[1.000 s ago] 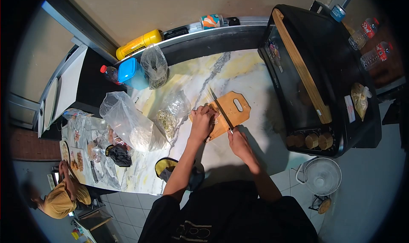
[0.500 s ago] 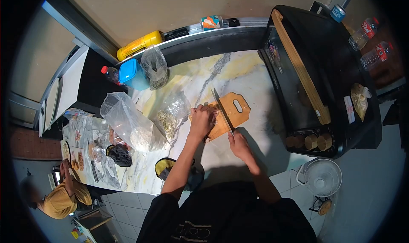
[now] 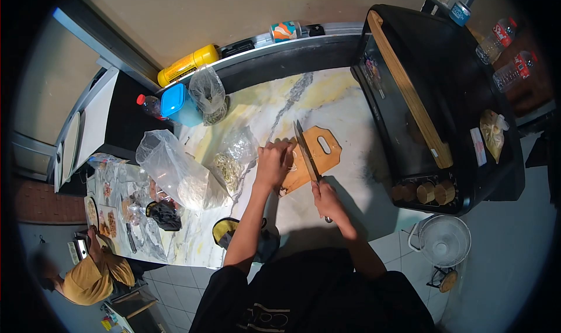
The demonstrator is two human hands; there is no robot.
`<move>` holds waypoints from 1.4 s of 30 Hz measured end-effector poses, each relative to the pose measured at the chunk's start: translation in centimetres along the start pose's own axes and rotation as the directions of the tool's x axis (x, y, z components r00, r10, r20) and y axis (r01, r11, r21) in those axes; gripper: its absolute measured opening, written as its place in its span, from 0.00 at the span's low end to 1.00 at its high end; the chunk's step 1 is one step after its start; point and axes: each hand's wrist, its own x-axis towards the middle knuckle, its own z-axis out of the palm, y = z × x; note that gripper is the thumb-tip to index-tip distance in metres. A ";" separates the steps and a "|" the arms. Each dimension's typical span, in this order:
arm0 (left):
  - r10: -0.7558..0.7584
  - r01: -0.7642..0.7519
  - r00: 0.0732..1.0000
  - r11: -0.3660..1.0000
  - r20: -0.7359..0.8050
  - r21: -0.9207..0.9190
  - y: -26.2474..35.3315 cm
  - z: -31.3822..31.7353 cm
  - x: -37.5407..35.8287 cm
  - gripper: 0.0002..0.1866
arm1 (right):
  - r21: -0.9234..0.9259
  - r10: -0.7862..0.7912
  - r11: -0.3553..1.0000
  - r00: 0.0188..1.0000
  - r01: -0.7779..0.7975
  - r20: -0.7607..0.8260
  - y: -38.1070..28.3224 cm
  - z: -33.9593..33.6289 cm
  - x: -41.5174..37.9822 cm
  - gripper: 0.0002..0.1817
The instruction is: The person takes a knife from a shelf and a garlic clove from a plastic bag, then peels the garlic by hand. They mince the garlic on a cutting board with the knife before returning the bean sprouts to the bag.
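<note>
A wooden cutting board (image 3: 320, 152) with a handle slot lies on the marble counter (image 3: 280, 105). My left hand (image 3: 273, 165) presses down on something small on the board's left part; what it holds is hidden under the fingers. My right hand (image 3: 327, 201) grips the handle of a long knife (image 3: 306, 152), whose blade slants across the board just right of my left fingers.
Clear plastic bags (image 3: 175, 169) with food lie left of the board, one smaller bag (image 3: 234, 155) close by. A blue-lidded container (image 3: 175, 102), a yellow bottle (image 3: 187, 66) and a black oven (image 3: 432, 105) ring the counter. A person in yellow (image 3: 93, 274) sits at lower left.
The knife blade has shifted slightly right and tilted up along the board. My right hand has drawn back toward me a little. My left hand stays on the board.
</note>
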 end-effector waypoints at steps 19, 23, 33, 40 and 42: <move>0.061 -0.060 0.998 0.997 -0.033 0.049 -0.3 0.8 -0.3 0.05 | -0.176 0.072 0.982 0.997 -0.072 -0.007 -3.0 -1.4 -0.5 0.23; -0.017 0.016 1.000 0.998 0.011 0.056 0.0 1.0 -0.4 0.05 | -0.123 0.207 0.973 0.972 -0.193 0.114 -6.0 -3.5 -0.6 0.23; 0.003 -0.004 0.999 1.000 -0.044 -0.025 0.2 1.6 -0.6 0.06 | -0.149 0.190 0.973 0.979 -0.177 0.080 -6.3 -2.6 -0.9 0.23; 0.017 -0.018 0.998 1.000 -0.062 -0.017 0.0 1.8 -0.7 0.06 | -0.192 0.131 0.972 0.991 -0.136 -0.040 -3.8 0.0 -1.0 0.19; 0.014 -0.014 0.999 1.000 -0.053 -0.011 -0.1 1.8 -0.7 0.07 | -0.218 0.110 0.968 0.991 -0.124 -0.075 -4.0 0.3 -1.3 0.19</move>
